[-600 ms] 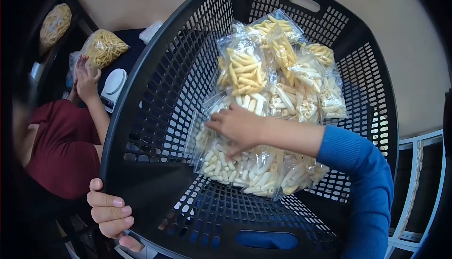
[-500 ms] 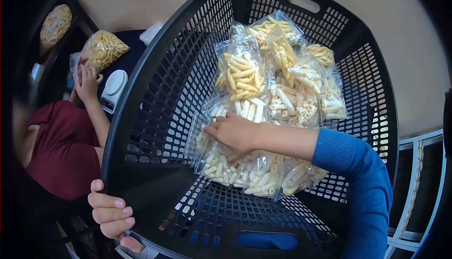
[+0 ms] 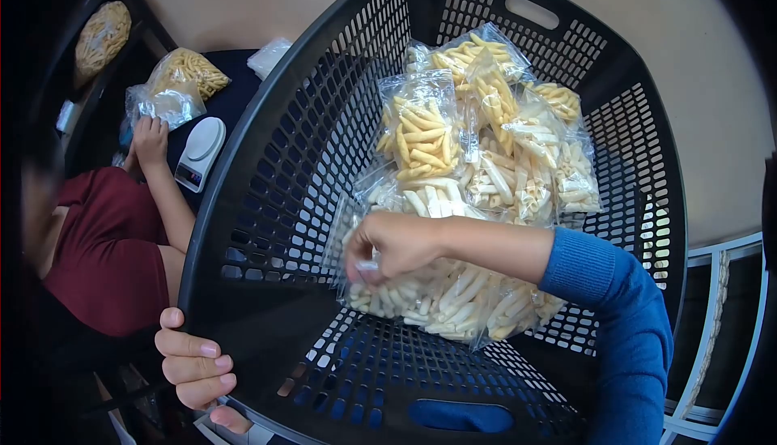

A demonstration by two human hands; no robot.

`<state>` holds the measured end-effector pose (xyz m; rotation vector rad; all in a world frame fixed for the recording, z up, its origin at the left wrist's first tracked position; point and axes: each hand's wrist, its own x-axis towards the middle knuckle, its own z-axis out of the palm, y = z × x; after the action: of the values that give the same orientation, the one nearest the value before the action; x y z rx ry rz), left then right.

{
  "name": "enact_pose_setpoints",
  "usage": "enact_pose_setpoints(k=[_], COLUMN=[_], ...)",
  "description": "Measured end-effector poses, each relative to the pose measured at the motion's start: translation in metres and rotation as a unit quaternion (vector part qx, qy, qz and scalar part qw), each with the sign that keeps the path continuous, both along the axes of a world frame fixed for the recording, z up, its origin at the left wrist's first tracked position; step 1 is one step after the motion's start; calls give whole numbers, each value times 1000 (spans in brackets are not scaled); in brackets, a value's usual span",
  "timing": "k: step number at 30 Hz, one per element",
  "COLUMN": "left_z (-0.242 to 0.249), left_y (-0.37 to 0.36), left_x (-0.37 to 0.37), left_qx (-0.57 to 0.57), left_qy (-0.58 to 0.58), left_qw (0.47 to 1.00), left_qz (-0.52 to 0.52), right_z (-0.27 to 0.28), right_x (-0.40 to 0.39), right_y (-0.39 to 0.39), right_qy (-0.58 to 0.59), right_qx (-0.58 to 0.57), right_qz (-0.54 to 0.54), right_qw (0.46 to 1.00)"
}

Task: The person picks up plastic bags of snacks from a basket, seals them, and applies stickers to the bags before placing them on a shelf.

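My left hand [image 3: 194,360] is closed around the rim of a black plastic laundry basket [image 3: 267,307] at its near left corner. Inside, my right hand [image 3: 392,244] has its fingers curled on a clear zip bag of pale stick-shaped pieces [image 3: 396,295] near the left of the pile; its fingertips are partly blurred. Beyond my wrist lies a zip bag of yellow sticks [image 3: 422,137]. Several more clear bags of yellow and whitish sticks [image 3: 530,174] are heaped across the basket floor.
At left, a person in a dark red garment [image 3: 113,259] has their hands [image 3: 150,141] at a clear plastic bag [image 3: 174,101]. Nearby are a white digital scale [image 3: 201,149] and a large bag of yellow sticks [image 3: 194,72]. A white metal frame [image 3: 712,323] stands at right.
My right hand has gone from spread over the bags to curled fingers, slightly lower. The other person's hands have drawn together at a clear bag. My left hand keeps its grip.
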<state>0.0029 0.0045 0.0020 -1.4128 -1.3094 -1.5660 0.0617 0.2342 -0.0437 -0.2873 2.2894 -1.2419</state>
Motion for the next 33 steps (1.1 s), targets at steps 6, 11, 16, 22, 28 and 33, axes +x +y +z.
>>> enact_pose_setpoints(k=[6, 11, 16, 22, 28, 33], left_z=[2, 0, -3, -5, 0, 0], left_y=[0, 7, 8, 3, 3, 2], left_x=[3, 4, 5, -6, 2, 2], left_qx=[-13, 33, 58, 55, 22, 14], left_qy=[-3, -14, -15, 14, -4, 1], left_qw=[1000, 999, 998, 997, 999, 999], left_qz=[5, 12, -4, -51, -26, -30], right_z=[4, 44, 15, -42, -60, -40], right_x=[14, -2, 0, 15, 11, 17], right_y=[13, 27, -24, -30, -28, -24], right_qy=[-132, -103, 179, 410, 380, 442], right_qx=[87, -41, 196, 296, 338, 324], right_qz=[44, 98, 175, 84, 92, 122], right_qw=[986, 989, 948, 859, 856, 828])
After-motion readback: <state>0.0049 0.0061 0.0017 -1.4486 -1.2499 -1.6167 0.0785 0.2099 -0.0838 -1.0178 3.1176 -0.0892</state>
